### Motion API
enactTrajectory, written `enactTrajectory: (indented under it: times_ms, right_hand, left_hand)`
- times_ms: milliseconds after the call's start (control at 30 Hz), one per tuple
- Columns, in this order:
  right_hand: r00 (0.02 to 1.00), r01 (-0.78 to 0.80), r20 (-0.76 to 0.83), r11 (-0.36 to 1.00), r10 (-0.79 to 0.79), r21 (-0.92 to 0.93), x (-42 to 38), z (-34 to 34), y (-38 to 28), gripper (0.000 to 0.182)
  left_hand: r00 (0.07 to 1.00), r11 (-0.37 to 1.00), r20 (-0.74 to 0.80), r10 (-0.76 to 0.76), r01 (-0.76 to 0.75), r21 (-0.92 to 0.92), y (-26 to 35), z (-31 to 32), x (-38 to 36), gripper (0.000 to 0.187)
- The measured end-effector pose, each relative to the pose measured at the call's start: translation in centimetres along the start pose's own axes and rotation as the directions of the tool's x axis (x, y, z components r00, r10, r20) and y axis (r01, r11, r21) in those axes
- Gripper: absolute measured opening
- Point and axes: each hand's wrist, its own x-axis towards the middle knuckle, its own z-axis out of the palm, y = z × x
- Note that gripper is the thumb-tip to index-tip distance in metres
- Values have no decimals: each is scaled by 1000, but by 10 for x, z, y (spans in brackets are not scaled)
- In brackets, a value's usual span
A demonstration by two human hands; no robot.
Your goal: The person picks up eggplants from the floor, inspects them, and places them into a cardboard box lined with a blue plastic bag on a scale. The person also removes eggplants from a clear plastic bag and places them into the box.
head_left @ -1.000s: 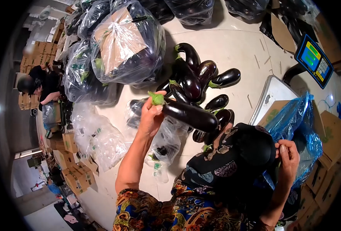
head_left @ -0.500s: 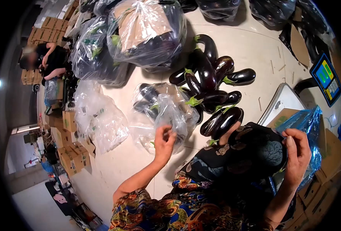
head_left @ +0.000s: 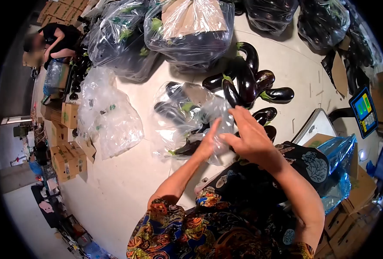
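A clear plastic bag [head_left: 165,134] with several eggplants [head_left: 170,111] in it lies on the floor in front of me. My left hand [head_left: 206,144] is at the bag's near right side, against the loose plastic; its fingers are smeared by motion. Just to the right, my right hand [head_left: 254,140] reaches over the bag's edge with fingers stretched and thumb apart. Beyond it, a heap of loose dark purple eggplants [head_left: 245,82] with green caps lies on the floor, partly hidden by that hand.
Large filled bags of eggplants [head_left: 191,52] stand at the back. Flat clear bags [head_left: 109,116] lie on the left. A scale with a lit display [head_left: 364,110] and blue plastic film [head_left: 340,146] are on the right. Another person [head_left: 57,41] sits at far left near cardboard boxes [head_left: 68,162].
My right hand has come from the far right, by the blue film, over to the bag beside my left hand. The left hand has shifted right, and the view has turned slightly.
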Motion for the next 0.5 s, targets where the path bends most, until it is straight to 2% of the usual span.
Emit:
enactTrajectory:
  times_ms: [33,67,100,133,167,267,300,333,367,400,433,467,500]
  right_hand:
    - [994,-90,60,996,90,-10,9,6,2,72]
    - [985,-129,108,991,133,-35,15,17,9,80]
    - [970,-158,180,986,165,-50,23,23,12,79]
    - [948,-185,250,980,196,-67,28,30,14,78]
    - [941,-203,249,972,228,-122,26,40,19,67]
    - [784,-231,470,894,405,-385,31,56,40,54]
    - [788,-222,453,879,417,-423,29,63,50,41]
    - [793,-211,436,863,426,-459,27,69,60,28]
    - [839,-267,319,844,441,-465,24,73,69,18]
    - [838,-389,219,828,500,-403,28,61,62,17]
    - [975,-214,17,953,223,-214,32,62,78,15]
    - [838,-536,123,759,532,369,33,53,97,15]
    - [803,-532,162,567,574,629,40,42,100,15]
  left_hand:
    - [993,990,115,29,-44,133,10,8,0,74]
    - [986,988,162,43,-66,137,9,16,-1,71]
    - [977,986,208,57,-87,140,9,24,-2,69]
    - [978,997,194,73,-79,22,4,37,-3,64]
    - [979,993,184,90,-72,-97,-1,48,-4,60]
    - [966,945,154,206,-237,225,-31,75,-18,48]
    - [953,810,203,226,-300,504,-60,84,-24,49]
    - [941,776,195,276,-338,532,-56,82,-32,52]
    - [924,736,193,329,-379,560,-53,78,-39,55]
    - [903,692,198,382,-422,586,-43,73,-46,58]
    - [838,607,204,506,-514,607,-26,62,-50,63]
    - [840,547,199,504,-489,679,-32,48,-58,65]
    - [842,478,193,503,-457,750,-45,33,-67,68]
